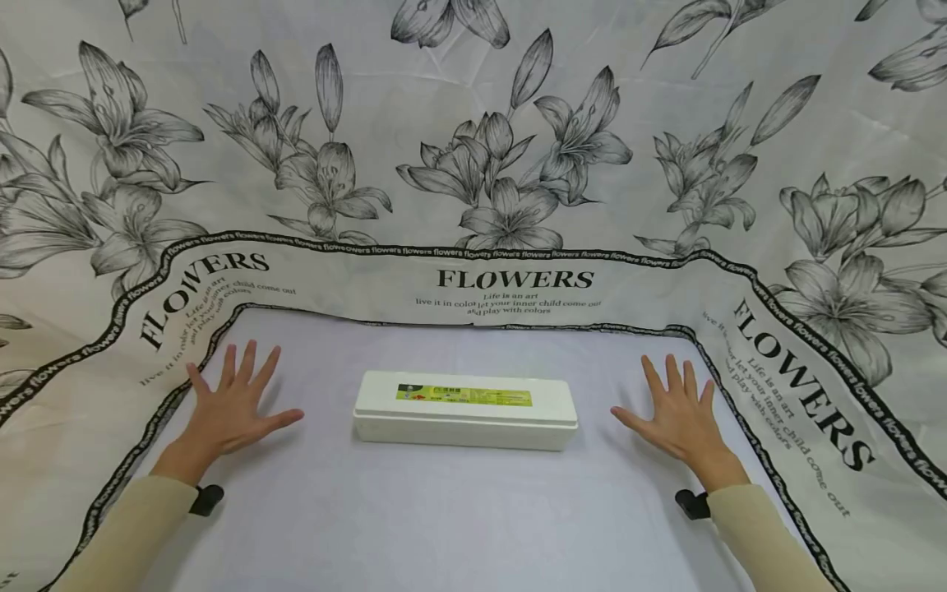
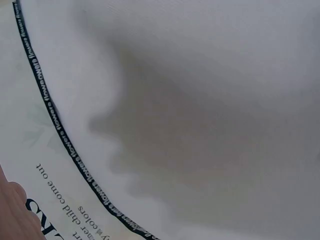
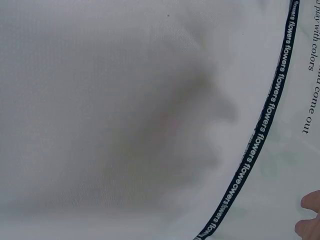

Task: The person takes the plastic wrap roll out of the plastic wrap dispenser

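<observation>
A long white lidded box (image 1: 466, 411) with a yellow-green label (image 1: 464, 395) lies lengthwise across the middle of the white tabletop. To its left, my left hand (image 1: 233, 407) is held with fingers and thumb spread wide, apart from the box. My right hand (image 1: 681, 415) mirrors it on the right side, fingers also spread and holding nothing. In the left wrist view only part of the left hand (image 2: 17, 215) shows at the lower left corner, and a soft shadow falls on the white surface. Two fingertips (image 3: 311, 215) of the right hand appear at the right wrist view's lower right edge.
A white cloth (image 1: 510, 288) printed with black lilies and the word FLOWERS surrounds the table on the back and both sides. Its dark lettered border (image 1: 473, 324) edges the white tabletop (image 1: 444, 518). Dark wrist bands (image 1: 205, 500) sit at both sleeve cuffs.
</observation>
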`<state>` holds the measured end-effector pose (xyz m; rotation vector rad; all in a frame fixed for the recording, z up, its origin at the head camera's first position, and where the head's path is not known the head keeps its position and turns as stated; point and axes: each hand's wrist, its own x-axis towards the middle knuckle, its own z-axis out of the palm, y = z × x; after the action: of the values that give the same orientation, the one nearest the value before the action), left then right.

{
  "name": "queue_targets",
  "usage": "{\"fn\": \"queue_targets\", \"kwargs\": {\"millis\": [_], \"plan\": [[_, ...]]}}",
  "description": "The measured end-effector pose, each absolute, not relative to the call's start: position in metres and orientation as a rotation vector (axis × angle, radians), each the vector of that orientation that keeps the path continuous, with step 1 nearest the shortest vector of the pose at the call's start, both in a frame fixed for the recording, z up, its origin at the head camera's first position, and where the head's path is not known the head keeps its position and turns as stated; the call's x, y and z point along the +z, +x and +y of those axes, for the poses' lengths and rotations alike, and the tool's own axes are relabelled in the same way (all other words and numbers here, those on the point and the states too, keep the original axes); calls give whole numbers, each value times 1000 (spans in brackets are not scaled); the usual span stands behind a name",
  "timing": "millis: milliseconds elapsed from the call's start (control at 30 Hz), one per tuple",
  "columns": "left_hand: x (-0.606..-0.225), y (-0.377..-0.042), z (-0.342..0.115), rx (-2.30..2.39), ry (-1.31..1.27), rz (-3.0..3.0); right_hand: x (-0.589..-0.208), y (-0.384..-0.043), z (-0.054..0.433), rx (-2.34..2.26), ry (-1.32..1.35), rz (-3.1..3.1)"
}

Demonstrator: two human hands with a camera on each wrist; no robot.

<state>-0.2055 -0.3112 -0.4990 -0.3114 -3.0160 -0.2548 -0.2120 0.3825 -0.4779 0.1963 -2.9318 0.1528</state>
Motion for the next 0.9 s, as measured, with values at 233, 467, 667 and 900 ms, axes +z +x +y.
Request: {"fn": "queue_targets", "kwargs": {"millis": [233,467,667,900], "plan": [[-498,-209,-296,-402,-337,-2991,-475,-212,374,254,222,-2941],[-498,-208,-273,-628,-413,-2941,-471,-210,358,368,225,-2931],[-507,-206,-253,-899,-476,-2898,-470,-210,332,455,296,-2938],[-518,-204,-230,-1100,-422,-2883,-472,-205,302,547,403,-2954]]}}
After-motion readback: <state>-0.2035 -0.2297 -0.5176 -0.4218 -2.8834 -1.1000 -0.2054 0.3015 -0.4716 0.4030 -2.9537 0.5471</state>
